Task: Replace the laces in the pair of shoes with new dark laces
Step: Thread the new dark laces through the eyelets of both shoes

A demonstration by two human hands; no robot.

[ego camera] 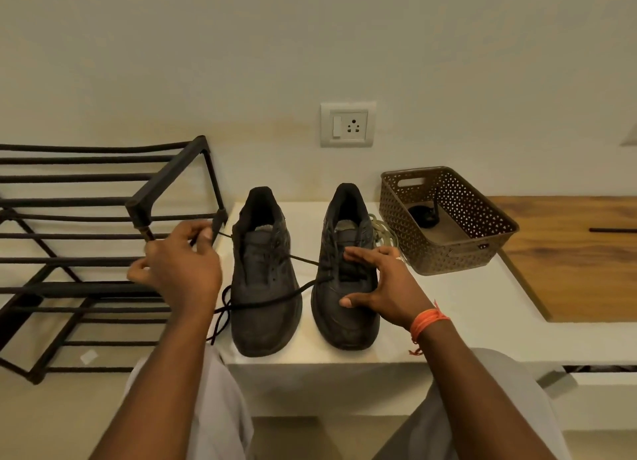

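Two dark shoes stand side by side on the white bench, toes toward the near edge. The left hand is raised just left of the left shoe, in front of the black metal rack; its grip is clamped on a dark lace, thumb and fingers pinching the strand near its far end. From that hand the lace runs right across the left shoe to the eyelets of the right shoe, and another length crosses the left shoe's toe and loops down off the bench's left side. The right hand rests on the right shoe, its grip apart, with straight fingers laid over the lacing and the thumb on the toe area; an orange thread band circles that wrist. Behind the right shoe lies a pale coiled lace, beside a brown perforated basket that holds a dark bundle. A wall socket sits on the far wall, and a wooden panel lies right of the basket.
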